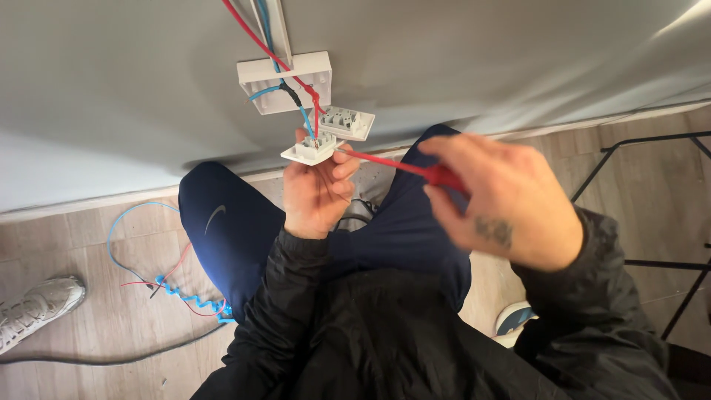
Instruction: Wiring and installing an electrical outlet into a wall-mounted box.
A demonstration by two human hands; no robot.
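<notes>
My left hand holds a small white socket module up near the grey wall, with a red wire and a blue wire running into it. My right hand grips a red-handled screwdriver whose tip reaches the module. A second white module hangs beside it, just below the open white wall box.
Red and blue cables run up the wall in a white conduit. A coiled blue wire and loose red wire lie on the wooden floor at left, beside another person's white shoe. A black metal frame stands at right.
</notes>
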